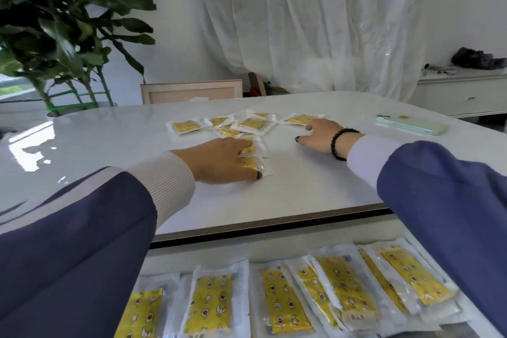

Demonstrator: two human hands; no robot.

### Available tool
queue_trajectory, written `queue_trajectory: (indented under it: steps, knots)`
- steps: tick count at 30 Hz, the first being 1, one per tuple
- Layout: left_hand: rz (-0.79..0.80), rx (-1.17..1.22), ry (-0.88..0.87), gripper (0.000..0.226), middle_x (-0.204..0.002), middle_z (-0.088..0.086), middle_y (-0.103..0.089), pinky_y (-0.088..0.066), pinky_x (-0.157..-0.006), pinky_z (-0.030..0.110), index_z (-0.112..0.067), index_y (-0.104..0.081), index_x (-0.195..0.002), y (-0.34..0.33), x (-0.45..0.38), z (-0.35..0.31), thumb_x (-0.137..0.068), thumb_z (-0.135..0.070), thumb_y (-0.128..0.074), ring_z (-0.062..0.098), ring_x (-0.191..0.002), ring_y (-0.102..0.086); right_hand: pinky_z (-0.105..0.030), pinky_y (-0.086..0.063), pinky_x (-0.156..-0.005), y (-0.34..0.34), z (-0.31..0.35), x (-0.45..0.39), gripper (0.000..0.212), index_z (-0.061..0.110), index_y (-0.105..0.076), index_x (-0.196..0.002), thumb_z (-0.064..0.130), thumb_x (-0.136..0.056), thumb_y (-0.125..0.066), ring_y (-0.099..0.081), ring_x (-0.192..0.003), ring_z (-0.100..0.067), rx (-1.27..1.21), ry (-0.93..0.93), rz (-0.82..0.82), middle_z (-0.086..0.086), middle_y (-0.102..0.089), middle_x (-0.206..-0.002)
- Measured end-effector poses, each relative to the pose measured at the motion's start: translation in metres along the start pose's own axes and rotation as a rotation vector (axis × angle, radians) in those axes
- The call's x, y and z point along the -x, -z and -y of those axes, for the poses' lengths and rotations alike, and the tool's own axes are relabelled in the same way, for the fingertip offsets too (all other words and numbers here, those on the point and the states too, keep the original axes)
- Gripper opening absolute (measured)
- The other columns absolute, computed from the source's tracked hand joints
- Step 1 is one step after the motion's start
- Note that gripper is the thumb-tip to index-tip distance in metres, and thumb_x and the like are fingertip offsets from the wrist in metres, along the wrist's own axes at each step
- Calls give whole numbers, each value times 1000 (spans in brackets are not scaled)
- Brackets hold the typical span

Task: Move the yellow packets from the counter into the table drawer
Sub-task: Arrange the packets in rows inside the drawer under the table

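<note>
White glossy table, sheer curtain

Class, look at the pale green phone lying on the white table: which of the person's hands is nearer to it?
Right. The right hand rests on the table a short way left of the phone. The left hand lies farther left, on the yellow packets.
</note>
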State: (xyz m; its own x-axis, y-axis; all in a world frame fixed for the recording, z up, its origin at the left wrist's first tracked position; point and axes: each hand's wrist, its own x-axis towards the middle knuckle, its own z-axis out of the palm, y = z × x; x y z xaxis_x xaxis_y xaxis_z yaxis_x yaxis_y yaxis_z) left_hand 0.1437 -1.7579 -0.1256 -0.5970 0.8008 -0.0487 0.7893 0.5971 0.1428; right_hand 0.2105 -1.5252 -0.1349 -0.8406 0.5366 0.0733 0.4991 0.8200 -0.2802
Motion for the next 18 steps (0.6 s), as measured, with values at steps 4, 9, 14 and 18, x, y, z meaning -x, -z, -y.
queue_trajectory:
  steps: [4,9,14,18]
  knots:
    - [26,79,-4,79,-149,-9,-30,-26,-114,37,-37,-25,-149,4,6,28,-81,-63,-58,17,-137,-31,-32,-38,-99,-3,-2,-33,58,19,-42,-140,44,-90,-56,-46,-127,-31,59,39,-6,-10,-48,-141]
    - [-92,140,8,64,-111,-7,-44,-39,-98,35,-31,-50,-138,-1,14,61,-84,-66,-52,17,-109,-48,-41,-34,-105,-12,-11,-76,73,35,-43,-133,71,-70,-41,-41,-128,-32,206,-23,63,-4,-56,-132]
    - [-285,98,90,37,-94,-4,-59,-50,-77,32,-22,-73,-99,-2,6,64,-93,-49,-47,15,-87,-57,-34,-37,-95,-12,-6,-73,60,28,-48,-130,66,-84,-40,-46,-120,-30,240,62,48,-3,-56,-130]
    - [-402,-37,106,30,-94,2,-65,-53,-73,34,-14,-68,-88,0,-17,65,-93,-38,-51,21,-85,-61,-35,-44,-93,3,-2,-46,58,18,-53,-123,62,-86,-46,-50,-111,-25,236,159,72,-2,-62,-115]
